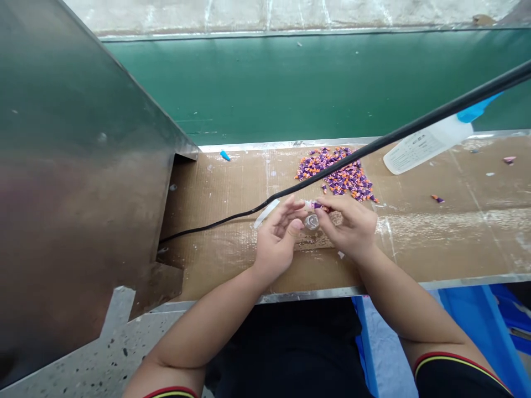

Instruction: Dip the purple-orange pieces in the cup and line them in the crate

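A big metal panel (91, 166) walls off the bench's left end, and a green strip (290, 88) runs along the far side. Across the cardboard surface (232, 193) slants a black cable (398, 136), with a whitish bottle (431, 145) lying tipped over beyond it. A heap of purple-and-orange pieces (352, 181) sits just past the hands. The right hand (352, 224) has thumb and fingers closed on one purple piece (317, 205), its pale end jutting leftward from the fingertips. That end points at the left hand (276, 246), fingers curled, thumb held apart from them; from here I can't tell whether a fingertip touches it. Just below, between the thumbs, shows a clear round piece (311, 222).
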`<state>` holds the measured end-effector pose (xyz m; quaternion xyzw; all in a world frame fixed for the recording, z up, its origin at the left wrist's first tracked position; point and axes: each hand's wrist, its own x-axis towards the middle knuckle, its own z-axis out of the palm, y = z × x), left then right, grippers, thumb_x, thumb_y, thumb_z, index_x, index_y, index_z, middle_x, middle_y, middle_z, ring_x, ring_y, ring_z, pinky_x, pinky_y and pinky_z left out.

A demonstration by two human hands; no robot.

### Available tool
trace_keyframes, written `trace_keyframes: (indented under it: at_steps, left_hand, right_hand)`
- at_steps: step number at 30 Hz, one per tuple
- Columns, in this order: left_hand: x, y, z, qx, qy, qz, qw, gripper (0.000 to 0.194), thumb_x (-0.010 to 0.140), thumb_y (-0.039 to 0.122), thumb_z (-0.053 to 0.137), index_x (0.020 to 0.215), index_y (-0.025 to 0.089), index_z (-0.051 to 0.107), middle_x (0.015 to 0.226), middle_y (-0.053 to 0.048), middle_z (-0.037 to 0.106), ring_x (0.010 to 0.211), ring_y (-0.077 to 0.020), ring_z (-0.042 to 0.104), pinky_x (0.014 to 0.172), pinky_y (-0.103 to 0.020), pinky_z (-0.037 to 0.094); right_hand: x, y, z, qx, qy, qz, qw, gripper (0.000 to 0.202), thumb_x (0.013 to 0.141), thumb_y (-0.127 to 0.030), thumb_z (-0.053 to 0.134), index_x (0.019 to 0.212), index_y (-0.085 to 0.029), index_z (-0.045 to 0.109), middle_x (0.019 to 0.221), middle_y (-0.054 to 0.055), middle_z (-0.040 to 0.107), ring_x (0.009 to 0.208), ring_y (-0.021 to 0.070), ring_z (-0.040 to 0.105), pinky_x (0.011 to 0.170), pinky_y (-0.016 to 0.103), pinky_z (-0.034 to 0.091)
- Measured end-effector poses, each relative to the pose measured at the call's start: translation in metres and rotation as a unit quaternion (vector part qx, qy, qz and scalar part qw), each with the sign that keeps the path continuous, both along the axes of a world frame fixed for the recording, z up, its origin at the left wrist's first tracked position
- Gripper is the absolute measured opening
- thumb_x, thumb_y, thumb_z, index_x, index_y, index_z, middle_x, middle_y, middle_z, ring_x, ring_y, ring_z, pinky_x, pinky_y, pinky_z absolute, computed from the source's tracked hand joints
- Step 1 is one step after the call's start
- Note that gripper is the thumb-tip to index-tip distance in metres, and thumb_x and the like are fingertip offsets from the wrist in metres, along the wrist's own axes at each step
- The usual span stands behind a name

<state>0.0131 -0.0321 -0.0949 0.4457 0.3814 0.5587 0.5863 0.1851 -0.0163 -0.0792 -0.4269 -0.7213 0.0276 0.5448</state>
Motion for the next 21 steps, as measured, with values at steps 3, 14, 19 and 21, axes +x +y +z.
trace_keyframes:
  at_steps: [3,14,19,21]
  left_hand:
    - [-0.004,0.004,-0.004,-0.014,0.035,0.003,0.999,0.040,0.097,0.047,0.080,0.128,0.022,0.078,0.126,-0.013,0.079,0.106,-0.0204,0.078,0.093,-0.032,0.067]
    - [-0.009,0.011,-0.005,0.060,0.114,0.055,0.990,0.025,0.096,0.046,0.077,0.108,0.025,0.085,0.116,-0.010,0.076,0.110,-0.0231,0.072,0.094,-0.036,0.062]
    - [-0.010,0.009,-0.003,0.079,0.124,0.059,0.987,0.025,0.098,0.044,0.073,0.109,0.026,0.085,0.116,-0.010,0.075,0.103,-0.0204,0.071,0.082,-0.030,0.059]
    - [-0.010,0.009,-0.002,0.080,0.129,0.063,0.986,0.025,0.097,0.044,0.074,0.109,0.026,0.085,0.116,-0.010,0.076,0.102,-0.0205,0.071,0.081,-0.030,0.057]
  right_hand:
    - [0.017,0.009,0.002,-0.026,-0.002,-0.022,0.999,0.019,0.097,-0.013,0.073,0.108,-0.027,0.079,0.094,0.001,0.084,0.077,0.0161,0.079,0.069,0.029,0.067]
    - [0.099,-0.002,-0.016,-0.238,-0.236,0.022,0.942,0.022,0.084,-0.010,0.060,0.086,-0.024,0.077,0.093,0.007,0.077,0.084,0.0228,0.074,0.077,0.036,0.065]
    - [0.106,-0.027,-0.032,-0.178,-0.135,-0.118,0.967,0.043,0.084,-0.011,0.058,0.119,-0.025,0.078,0.121,0.011,0.076,0.104,0.0271,0.075,0.087,0.042,0.066]
    - [0.106,-0.032,-0.036,-0.189,-0.103,-0.132,0.968,0.035,0.087,-0.017,0.063,0.118,-0.024,0.078,0.122,0.013,0.075,0.104,0.0278,0.075,0.082,0.042,0.066]
